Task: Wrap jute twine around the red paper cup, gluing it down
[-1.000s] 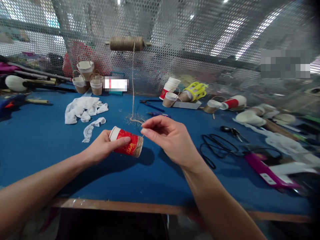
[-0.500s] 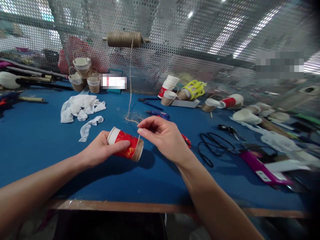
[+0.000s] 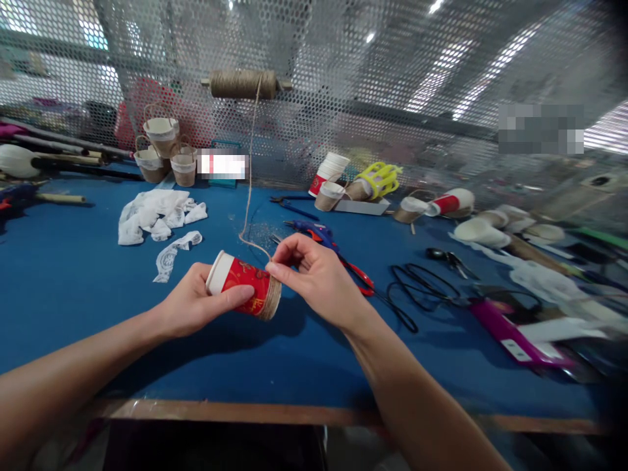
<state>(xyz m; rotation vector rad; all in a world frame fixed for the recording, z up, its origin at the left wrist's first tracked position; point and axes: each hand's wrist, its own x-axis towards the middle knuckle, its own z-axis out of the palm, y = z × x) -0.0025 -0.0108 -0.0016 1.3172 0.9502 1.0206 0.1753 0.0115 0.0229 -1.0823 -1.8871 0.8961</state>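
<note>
Red-and-white paper cup (image 3: 243, 284), gripped and tilted in the left hand (image 3: 199, 299), looks light and easily dented; its twine-wound base (image 3: 271, 301), just beside the right hand (image 3: 314, 275), seems the stiffer place to hold. The right hand pinches soft, rough-looking twine (image 3: 250, 163). Beyond that hand, a blue tool (image 3: 314, 229) and a red-handled tool (image 3: 362, 279) crowd the counter (image 3: 299, 369).

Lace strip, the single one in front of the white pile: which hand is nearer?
Left. The left hand, holding the cup, is just nearside and slightly right of the lace strip; the right hand, pinching twine, is farther right.
</note>
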